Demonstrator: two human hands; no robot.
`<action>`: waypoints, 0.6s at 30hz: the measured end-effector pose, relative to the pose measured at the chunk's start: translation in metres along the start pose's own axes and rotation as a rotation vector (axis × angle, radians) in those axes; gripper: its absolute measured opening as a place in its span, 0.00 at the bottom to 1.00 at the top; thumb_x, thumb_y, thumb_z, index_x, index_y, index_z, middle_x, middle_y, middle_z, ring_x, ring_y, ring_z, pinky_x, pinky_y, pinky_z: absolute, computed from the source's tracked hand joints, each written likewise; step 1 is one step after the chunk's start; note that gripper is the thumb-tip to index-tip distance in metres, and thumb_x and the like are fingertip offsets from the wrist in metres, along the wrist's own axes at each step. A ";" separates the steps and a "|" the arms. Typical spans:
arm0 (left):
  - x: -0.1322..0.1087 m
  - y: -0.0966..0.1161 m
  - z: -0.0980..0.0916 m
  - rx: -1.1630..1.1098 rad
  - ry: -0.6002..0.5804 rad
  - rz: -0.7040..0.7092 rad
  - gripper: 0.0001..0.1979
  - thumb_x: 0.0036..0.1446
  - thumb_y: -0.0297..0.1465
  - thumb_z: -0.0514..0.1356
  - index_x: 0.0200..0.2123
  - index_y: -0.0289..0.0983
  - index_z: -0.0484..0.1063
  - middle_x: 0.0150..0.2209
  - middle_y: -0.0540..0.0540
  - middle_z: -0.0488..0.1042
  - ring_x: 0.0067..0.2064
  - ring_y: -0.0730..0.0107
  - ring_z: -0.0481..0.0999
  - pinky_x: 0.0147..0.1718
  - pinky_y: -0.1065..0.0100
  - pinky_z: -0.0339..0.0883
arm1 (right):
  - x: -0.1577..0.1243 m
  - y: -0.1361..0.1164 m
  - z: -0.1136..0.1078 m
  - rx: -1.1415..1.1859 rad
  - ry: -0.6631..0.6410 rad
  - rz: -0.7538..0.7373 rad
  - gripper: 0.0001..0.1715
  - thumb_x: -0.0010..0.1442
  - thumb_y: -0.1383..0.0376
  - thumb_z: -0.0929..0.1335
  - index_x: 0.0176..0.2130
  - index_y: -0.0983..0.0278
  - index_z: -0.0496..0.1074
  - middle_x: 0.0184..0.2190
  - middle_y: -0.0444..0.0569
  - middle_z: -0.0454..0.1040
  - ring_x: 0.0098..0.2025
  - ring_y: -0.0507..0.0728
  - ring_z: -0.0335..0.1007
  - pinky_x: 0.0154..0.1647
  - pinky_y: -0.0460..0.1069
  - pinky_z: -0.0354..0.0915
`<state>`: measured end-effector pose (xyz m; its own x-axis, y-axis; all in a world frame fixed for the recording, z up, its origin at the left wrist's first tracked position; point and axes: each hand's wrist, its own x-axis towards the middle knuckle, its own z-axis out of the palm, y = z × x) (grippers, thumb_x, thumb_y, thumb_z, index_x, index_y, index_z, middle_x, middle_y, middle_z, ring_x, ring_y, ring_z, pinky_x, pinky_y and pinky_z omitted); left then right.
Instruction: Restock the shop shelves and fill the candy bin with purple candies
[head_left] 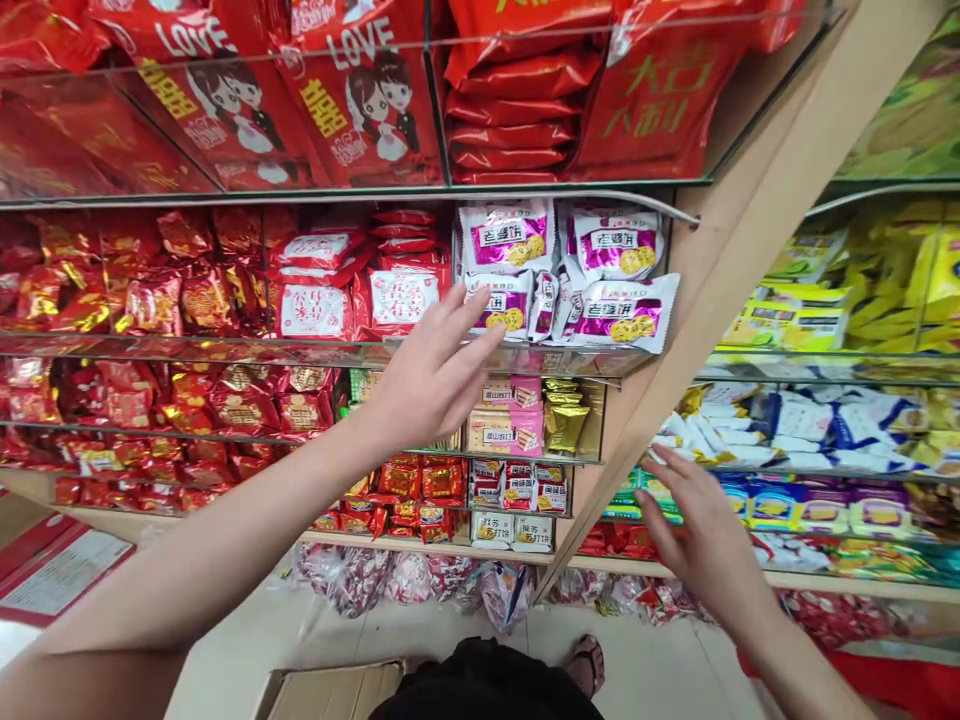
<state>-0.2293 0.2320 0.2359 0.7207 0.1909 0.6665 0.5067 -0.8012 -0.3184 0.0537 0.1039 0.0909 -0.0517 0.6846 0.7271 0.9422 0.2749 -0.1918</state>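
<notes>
My left hand [435, 375] reaches over the clear front edge of a shelf, its fingers spread. Its fingertips overlap a white and purple cookie packet [504, 305] at the lower left of a small group; whether they touch it I cannot tell. Beside it lie a tilted cookie packet [628, 312] and, behind, two more upright ones, among them a packet [507, 238] at the back left. Lower and to the right, my right hand [701, 530] hangs in front of the wooden divider and the neighbouring shelves, fingers apart, holding nothing.
Red and white packets [315, 310] fill the compartment to the left. Large red bags [375, 100] stand on the shelf above. A slanting wooden divider [720, 300] parts the two shelf units. Bagged goods [352, 580] lie on the floor, near a cardboard box [337, 692].
</notes>
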 end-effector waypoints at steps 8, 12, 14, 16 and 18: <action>-0.113 0.059 0.031 -0.501 -0.202 -0.122 0.16 0.55 0.23 0.53 0.47 0.38 0.66 0.53 0.39 0.66 0.57 0.61 0.62 0.52 0.58 0.62 | -0.003 -0.020 0.058 0.168 -0.325 0.391 0.18 0.61 0.59 0.59 0.40 0.66 0.71 0.35 0.54 0.77 0.36 0.57 0.73 0.38 0.50 0.68; -0.146 0.089 0.042 -0.645 -0.331 -0.261 0.14 0.56 0.24 0.52 0.45 0.39 0.69 0.53 0.40 0.67 0.55 0.63 0.65 0.53 0.60 0.61 | 0.053 -0.027 0.073 0.048 -0.434 0.419 0.24 0.62 0.58 0.58 0.47 0.72 0.69 0.39 0.58 0.76 0.37 0.59 0.73 0.40 0.51 0.65; -0.159 0.096 0.041 -0.663 -0.378 -0.344 0.15 0.56 0.24 0.51 0.45 0.39 0.70 0.54 0.40 0.66 0.55 0.63 0.65 0.53 0.60 0.62 | 0.072 -0.024 0.083 0.019 -0.458 0.425 0.24 0.61 0.58 0.58 0.46 0.73 0.69 0.40 0.61 0.75 0.39 0.61 0.73 0.41 0.52 0.64; -0.172 0.099 0.040 -0.652 -0.402 -0.423 0.15 0.57 0.24 0.51 0.45 0.40 0.70 0.54 0.41 0.67 0.54 0.63 0.66 0.52 0.61 0.63 | 0.083 -0.019 0.093 -0.002 -0.493 0.435 0.20 0.60 0.60 0.59 0.42 0.72 0.71 0.36 0.60 0.76 0.38 0.62 0.73 0.39 0.52 0.64; -0.186 0.099 0.039 -0.629 -0.409 -0.490 0.14 0.57 0.25 0.51 0.44 0.40 0.71 0.52 0.41 0.68 0.53 0.63 0.68 0.51 0.62 0.65 | 0.088 -0.015 0.098 -0.016 -0.521 0.453 0.16 0.59 0.62 0.60 0.38 0.69 0.72 0.33 0.56 0.77 0.36 0.60 0.73 0.37 0.50 0.64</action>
<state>-0.2946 0.1389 0.0536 0.6646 0.6843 0.2999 0.5353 -0.7162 0.4478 0.0025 0.2260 0.0934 0.1992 0.9660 0.1649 0.9131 -0.1218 -0.3892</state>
